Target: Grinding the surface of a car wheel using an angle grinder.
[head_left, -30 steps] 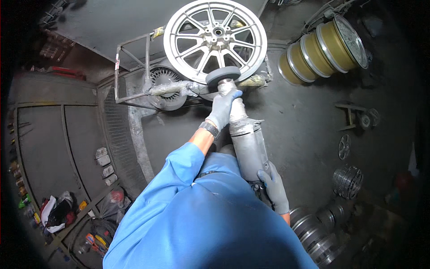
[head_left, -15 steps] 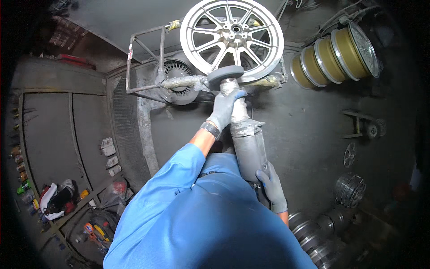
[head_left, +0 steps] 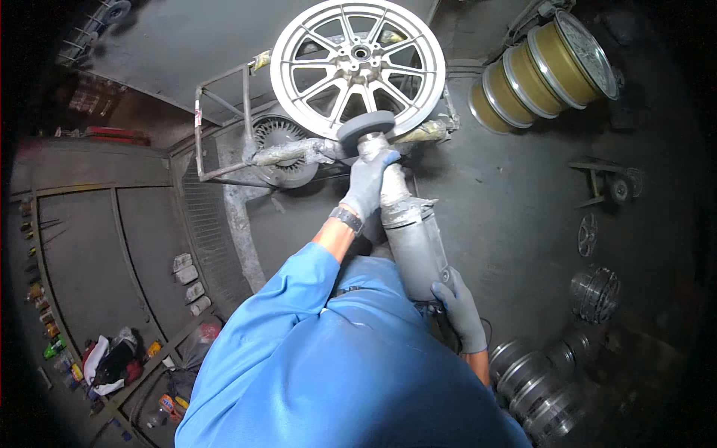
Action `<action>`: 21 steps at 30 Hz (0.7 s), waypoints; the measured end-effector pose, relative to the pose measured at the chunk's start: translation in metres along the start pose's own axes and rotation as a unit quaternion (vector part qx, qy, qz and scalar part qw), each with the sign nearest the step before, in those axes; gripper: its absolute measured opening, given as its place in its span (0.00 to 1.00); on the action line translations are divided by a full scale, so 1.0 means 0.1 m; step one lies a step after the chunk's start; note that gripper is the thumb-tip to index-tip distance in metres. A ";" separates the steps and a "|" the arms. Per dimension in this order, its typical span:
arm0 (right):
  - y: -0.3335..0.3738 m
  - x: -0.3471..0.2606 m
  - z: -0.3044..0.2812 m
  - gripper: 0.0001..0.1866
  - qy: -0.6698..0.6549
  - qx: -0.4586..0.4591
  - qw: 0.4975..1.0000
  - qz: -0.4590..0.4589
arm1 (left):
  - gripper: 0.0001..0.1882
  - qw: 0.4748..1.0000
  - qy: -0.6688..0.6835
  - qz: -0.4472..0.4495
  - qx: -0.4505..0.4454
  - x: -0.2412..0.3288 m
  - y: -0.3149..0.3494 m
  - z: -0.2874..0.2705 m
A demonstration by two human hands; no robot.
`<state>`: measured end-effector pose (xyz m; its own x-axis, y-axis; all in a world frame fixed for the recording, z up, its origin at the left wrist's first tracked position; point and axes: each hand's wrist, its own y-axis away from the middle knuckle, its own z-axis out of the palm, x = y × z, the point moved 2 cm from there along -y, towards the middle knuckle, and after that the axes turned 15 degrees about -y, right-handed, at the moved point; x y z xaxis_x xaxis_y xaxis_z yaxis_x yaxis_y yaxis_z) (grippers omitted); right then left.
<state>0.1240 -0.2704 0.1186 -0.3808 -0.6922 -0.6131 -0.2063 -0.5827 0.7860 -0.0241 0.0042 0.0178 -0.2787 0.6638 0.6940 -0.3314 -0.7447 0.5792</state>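
Observation:
A large power polisher [head_left: 414, 243] with a thick grey body slants away from my waist. My gloved left hand [head_left: 367, 183] is closed round its taped neck, just behind the round grey wheel [head_left: 366, 128] at its tip. At the rear end of the body, my gloved right hand [head_left: 461, 306] grips the tool, its thumb along the side. The grey wheel overlaps the near rim of a silver multi-spoke wheel rim [head_left: 432, 67]; whether they touch I cannot tell. That rim leans on a metal frame [head_left: 246, 112] with wrapped bars.
Gold and silver rim barrels [head_left: 538, 75] are stacked at the far right. Another finned wheel [head_left: 286, 145] sits behind the frame. More rims [head_left: 534, 381] lie at the lower right. On the left, bottles, cloths [head_left: 112, 362] and white containers [head_left: 192, 280] line a panel.
The wheel rim, frame and polisher's tip have shifted left in view, while the gold barrels moved slightly left and up. Both hands keep their hold on the polisher.

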 end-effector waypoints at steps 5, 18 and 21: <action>0.23 -0.25 0.08 0.25 0.071 0.037 0.989 -0.122 | 0.10 0.997 0.022 -0.034 -0.059 -0.08 -0.24 0.32; 0.04 -0.40 0.50 0.30 0.154 -0.039 0.981 -0.115 | 0.15 0.998 0.052 -0.019 -0.009 0.39 -0.03 -0.43; -0.07 -0.41 0.55 0.32 0.119 -0.042 0.991 -0.052 | 0.15 0.998 0.053 -0.015 -0.007 0.42 -0.16 -0.63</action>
<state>0.0912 -0.2141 0.1425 -0.1367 -0.7011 -0.6998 -0.1533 -0.6830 0.7142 -0.0875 0.0478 0.0106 -0.3624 0.6903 0.6262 -0.3537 -0.7235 0.5929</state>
